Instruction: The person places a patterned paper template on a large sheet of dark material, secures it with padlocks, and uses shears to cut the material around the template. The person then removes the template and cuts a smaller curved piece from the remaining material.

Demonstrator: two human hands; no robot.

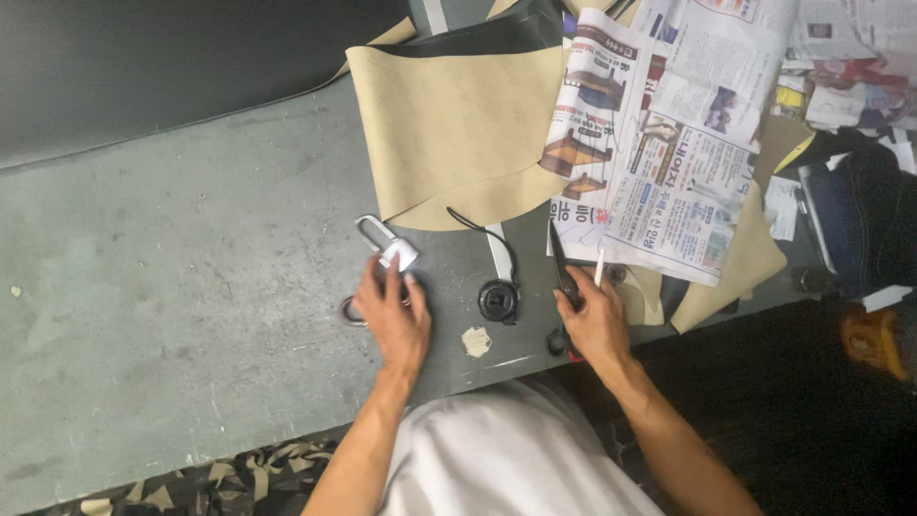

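Right hand (597, 320) has a closed grip on black scissors (564, 277), blades shut and pointing away up the bench (191, 287), tips near the newspaper (669, 143) edge; a thin white stick (599, 268) pokes up beside its fingers, can't tell if it is held. Left hand (396, 320) lies palm down, fingers loosely curled over a small white piece (399, 252) on a metal clip (371, 231); a ring (351, 311) shows at its thumb side. Full grasp or just a press, cannot tell. Best handling, I'd judge: keep the left hand pinning the piece flat and its fingers out of the blade line. Both forearms come in from the near edge, wrists low, hands apart. Between them sit a round black part (498, 301) with a cord and a tan scrap (476, 341). Tan sheet (458, 124) lies beyond.
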